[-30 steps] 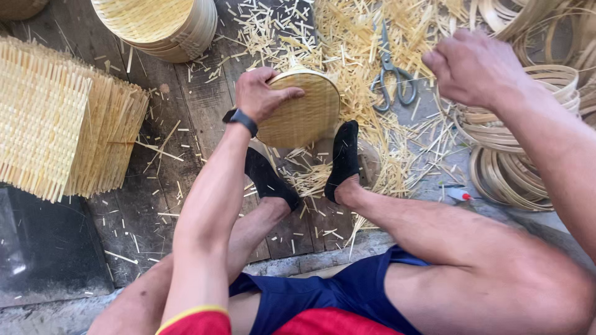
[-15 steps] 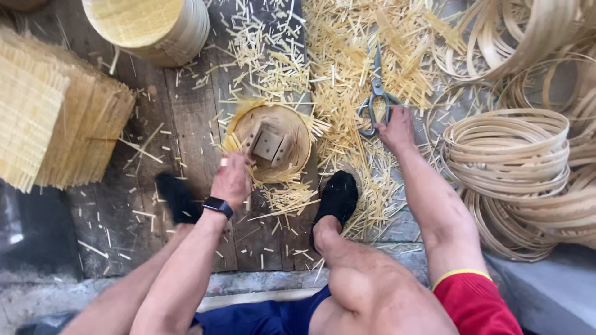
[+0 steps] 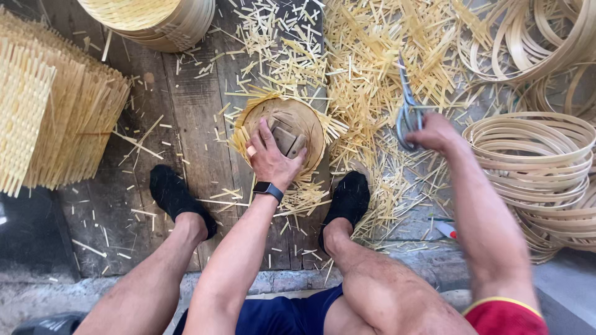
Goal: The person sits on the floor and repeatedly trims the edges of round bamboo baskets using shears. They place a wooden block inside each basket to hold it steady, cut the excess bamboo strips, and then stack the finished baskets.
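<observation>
The wooden floor (image 3: 186,124) is dark and covered with bits of yellow straw. A big heap of bamboo scraps (image 3: 385,68) lies in the middle and to the right, all around the work spot. On the left sits a tall stack of woven mats (image 3: 56,111). On the right is a big pile of bamboo hoops (image 3: 546,167), and more hoops lie above it. At the top is a stack of finished round trays (image 3: 155,22).

The person sits with both feet on the floor in black shoes, one on the left (image 3: 174,195) and one on the right (image 3: 347,201).

Between the feet, a bit further out, lies the round woven tray (image 3: 292,124). Loose strips stick out from its edge. A small wooden block (image 3: 287,139) sits on it. The left hand (image 3: 273,158) lies flat on the tray, fingers spread, pressing on it and touching the block. A black watch (image 3: 268,190) is on that wrist.

The right hand (image 3: 434,133) is closed around the handles of the scissors (image 3: 406,102). It holds them up above the scraps, blades pointing away. It is blurry, so I cannot tell how far the blades are open.

A small red and white thing (image 3: 446,229) lies by the right leg.

Half a second ago the scissors lay on the scraps and the right hand was just reaching them. Now they are lifted. The left hand was at the near edge of the tray; now it is on top.
</observation>
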